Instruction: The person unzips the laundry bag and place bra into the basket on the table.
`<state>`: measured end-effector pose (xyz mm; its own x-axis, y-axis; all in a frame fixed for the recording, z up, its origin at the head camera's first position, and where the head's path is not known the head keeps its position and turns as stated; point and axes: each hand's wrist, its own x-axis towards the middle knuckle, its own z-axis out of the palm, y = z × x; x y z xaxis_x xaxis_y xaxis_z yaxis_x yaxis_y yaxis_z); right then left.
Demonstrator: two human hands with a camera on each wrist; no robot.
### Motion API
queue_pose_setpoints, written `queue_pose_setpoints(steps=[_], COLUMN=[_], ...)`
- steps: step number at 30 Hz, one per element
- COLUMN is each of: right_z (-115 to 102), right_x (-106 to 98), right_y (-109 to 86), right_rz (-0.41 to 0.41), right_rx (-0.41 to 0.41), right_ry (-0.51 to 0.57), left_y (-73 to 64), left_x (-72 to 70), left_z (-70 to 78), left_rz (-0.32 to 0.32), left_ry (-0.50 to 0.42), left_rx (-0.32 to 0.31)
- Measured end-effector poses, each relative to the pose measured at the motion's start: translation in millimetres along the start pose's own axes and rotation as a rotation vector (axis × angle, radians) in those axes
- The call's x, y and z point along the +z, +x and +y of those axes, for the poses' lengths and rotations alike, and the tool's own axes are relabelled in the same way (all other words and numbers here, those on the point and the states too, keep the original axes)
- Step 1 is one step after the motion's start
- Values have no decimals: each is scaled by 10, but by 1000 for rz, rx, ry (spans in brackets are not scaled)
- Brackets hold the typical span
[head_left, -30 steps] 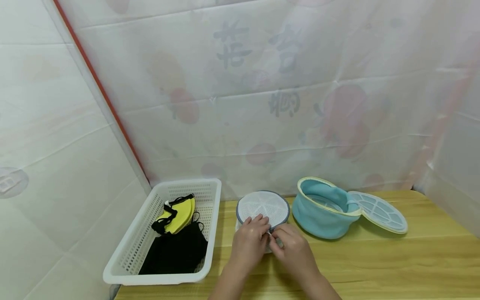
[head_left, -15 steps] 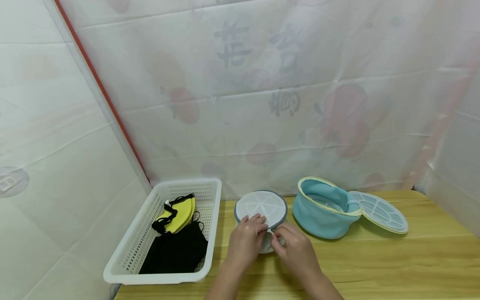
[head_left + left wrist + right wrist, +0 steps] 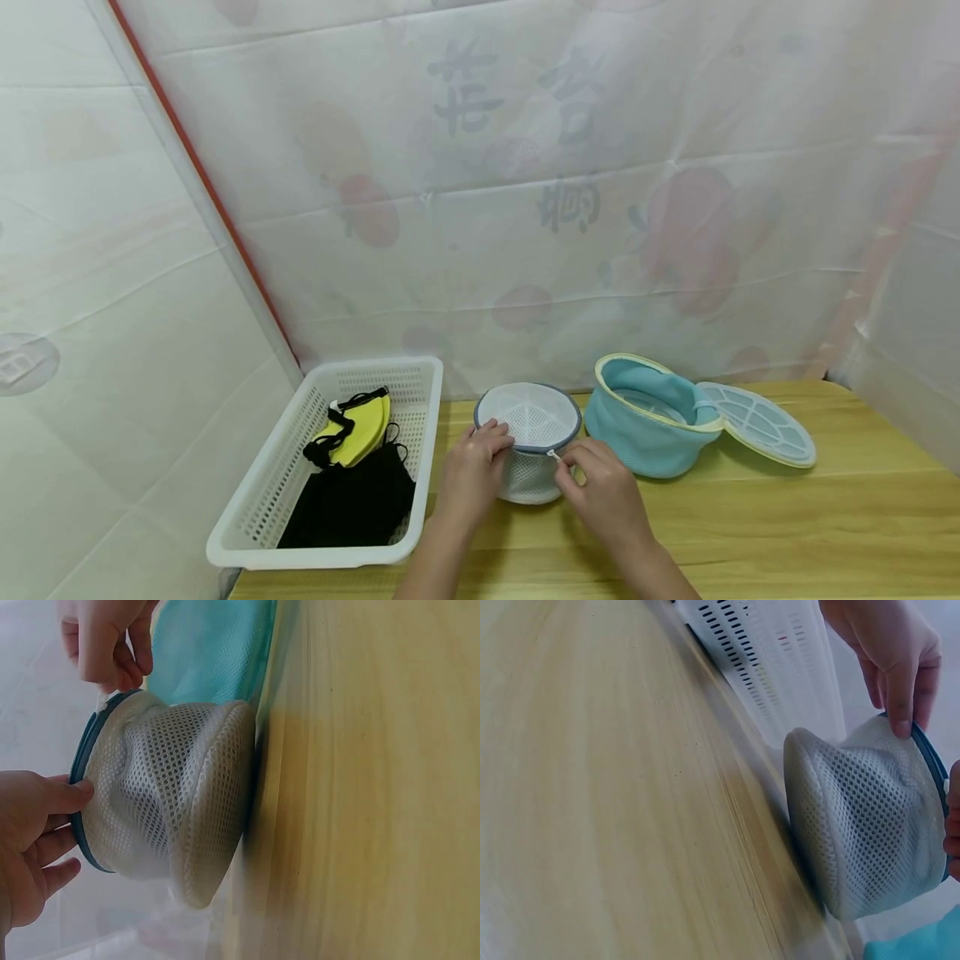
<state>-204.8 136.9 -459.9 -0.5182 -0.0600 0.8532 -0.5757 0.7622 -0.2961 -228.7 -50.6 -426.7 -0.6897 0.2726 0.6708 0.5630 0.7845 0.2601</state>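
Observation:
A round white mesh laundry bag [image 3: 529,482] stands upright on the table, its flat mesh lid [image 3: 528,412] over the top, edged by a blue-grey zipper. With thumb and fingers, my left hand [image 3: 471,471] pinches the zipper edge at the left side, as the left wrist view shows with the bag's wall [image 3: 161,772]. At the front right of the rim, my right hand [image 3: 602,492] pinches a small white zipper pull [image 3: 553,455]. In the right wrist view the mesh side [image 3: 862,817] looks slightly dented. Whatever is inside cannot be made out.
To the left sits a white plastic basket [image 3: 427,500] with a yellow padded garment [image 3: 369,429] with black straps and a black garment [image 3: 352,500]. Close on the right is a blue mesh bag [image 3: 645,442], its lid [image 3: 765,423] folded open onto the wooden table [image 3: 825,533].
My right hand has drawn the zipper pull slightly rightward along the rim. My left hand has shifted left, off the lid's front to its left edge, showing more of the bag's front.

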Motion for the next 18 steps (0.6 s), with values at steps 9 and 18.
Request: queue_pose_setpoints(steps=[9, 18], right_z=[-8, -75], right_x=[6, 44], right_y=[-2, -23], right_rz=[-15, -42], right_rx=[-34, -74], right_ry=[-12, 27], left_y=[-8, -26], left_x=[-4, 52], left_z=[55, 196], left_rz=[-45, -85], left_ry=[51, 86], left_rx=[32, 166])
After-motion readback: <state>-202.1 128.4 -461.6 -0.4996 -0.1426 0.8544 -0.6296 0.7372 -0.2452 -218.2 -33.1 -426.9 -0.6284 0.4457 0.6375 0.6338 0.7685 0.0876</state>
